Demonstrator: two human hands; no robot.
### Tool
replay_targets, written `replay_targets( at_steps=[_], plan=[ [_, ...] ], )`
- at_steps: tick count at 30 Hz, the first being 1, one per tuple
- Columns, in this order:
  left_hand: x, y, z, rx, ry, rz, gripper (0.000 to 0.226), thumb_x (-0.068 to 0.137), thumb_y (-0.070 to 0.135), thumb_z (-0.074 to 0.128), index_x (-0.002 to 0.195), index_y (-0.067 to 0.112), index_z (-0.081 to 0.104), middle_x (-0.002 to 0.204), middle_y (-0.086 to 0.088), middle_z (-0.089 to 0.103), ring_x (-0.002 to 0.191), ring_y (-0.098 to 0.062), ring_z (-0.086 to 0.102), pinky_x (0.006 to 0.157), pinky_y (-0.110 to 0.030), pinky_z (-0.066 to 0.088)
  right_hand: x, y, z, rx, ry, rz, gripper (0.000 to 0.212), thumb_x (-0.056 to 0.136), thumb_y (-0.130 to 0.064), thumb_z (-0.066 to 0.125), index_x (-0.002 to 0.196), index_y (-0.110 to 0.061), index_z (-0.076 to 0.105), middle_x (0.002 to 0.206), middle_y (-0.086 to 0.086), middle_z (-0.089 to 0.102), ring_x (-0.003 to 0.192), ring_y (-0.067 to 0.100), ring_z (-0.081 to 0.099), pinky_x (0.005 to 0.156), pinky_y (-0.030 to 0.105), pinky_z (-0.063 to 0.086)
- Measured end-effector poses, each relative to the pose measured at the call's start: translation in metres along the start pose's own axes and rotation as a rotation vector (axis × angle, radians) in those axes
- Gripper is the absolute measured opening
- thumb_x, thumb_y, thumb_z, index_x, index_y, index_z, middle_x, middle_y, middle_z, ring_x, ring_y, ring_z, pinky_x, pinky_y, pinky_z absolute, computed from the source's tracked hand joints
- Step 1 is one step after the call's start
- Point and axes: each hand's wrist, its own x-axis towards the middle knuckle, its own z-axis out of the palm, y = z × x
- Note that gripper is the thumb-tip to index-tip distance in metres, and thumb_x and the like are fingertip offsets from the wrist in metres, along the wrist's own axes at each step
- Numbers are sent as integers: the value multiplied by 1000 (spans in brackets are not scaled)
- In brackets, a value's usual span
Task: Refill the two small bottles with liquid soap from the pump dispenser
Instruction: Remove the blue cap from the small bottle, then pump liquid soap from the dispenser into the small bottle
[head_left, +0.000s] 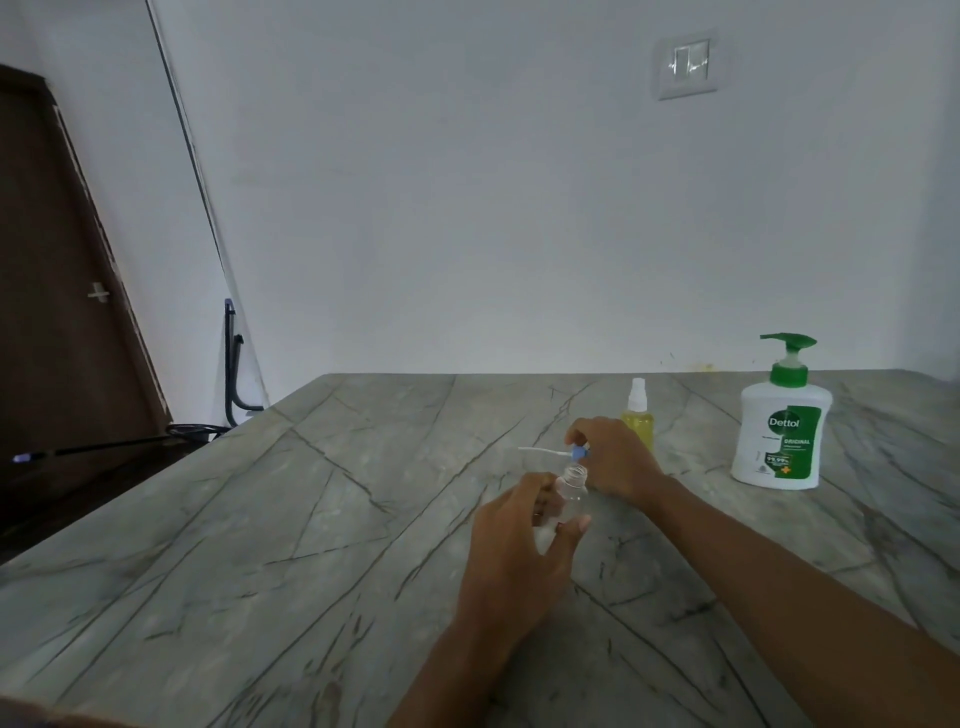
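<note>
From the head camera I see a grey stone-look table, matte and crossed by dark veins. My left hand curls round a small clear plastic bottle near the middle of the table. The bottle is round, upright and see-through, and its threaded neck is uncapped. Just behind it, my right hand pinches a blue spray cap, whose thin white dip tube sticks out level to the left.

Beyond the right hand stands the second small bottle, filled with yellow liquid under a white spray top. Well to the right is the pump dispenser, a squat glossy white body with a green pump head. Its green label reads "Dettol" and "ORIGINAL"; the smaller print is too fine to read.

A pale switch plate sits on the plain wall, and a dark brown door stands far left.
</note>
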Motion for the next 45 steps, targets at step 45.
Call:
replay_targets(
  at_steps=[45],
  plan=[
    [20, 36, 43, -300, -1, 29, 33, 75, 34, 76, 103, 19, 65, 87, 12, 70, 78, -1, 67, 71, -26, 59, -57, 99, -195, 379, 336, 252, 34, 98, -47, 53, 123, -28, 62, 112, -9, 68, 101, 7, 61, 78, 18, 41]
  ],
)
